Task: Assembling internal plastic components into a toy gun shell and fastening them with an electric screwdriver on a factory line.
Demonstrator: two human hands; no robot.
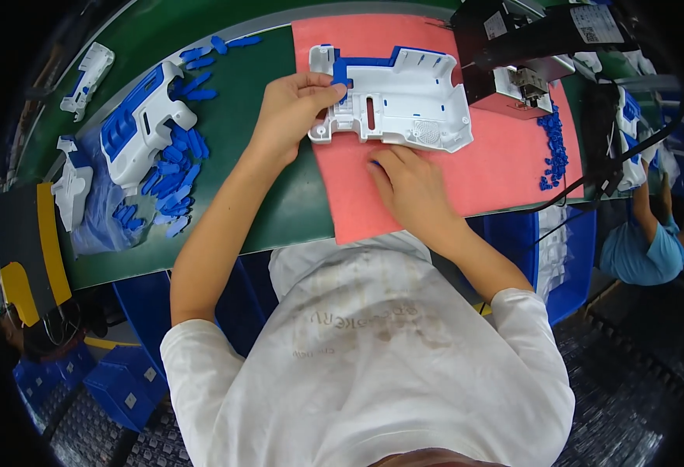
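Nearest the camera, at the bottom, is the wearer's white cloth short-sleeved shirt (404, 373). Take the clock from the open white plastic shell (400, 93), which lies hollow side up on a pink mat (505, 163) over the green table (272, 210). At nine o'clock, the left hand (291, 109) pinches a flat blue plastic piece (340, 71) against the shell. At six, the right hand (412, 183) has curled fingers beside the near edge; blue shows at their tips, but I cannot tell whether they grip anything. Good handling here probably means steadying that edge, aligning the piece squarely and pressing evenly without bending it. Farther out: a black boxy machine (474, 58) towards two, tiny blue plastic bits (556, 148) past three, loose blue plastic tabs (175, 175) at eight, a white-and-blue plastic housing (136, 128) at nine.
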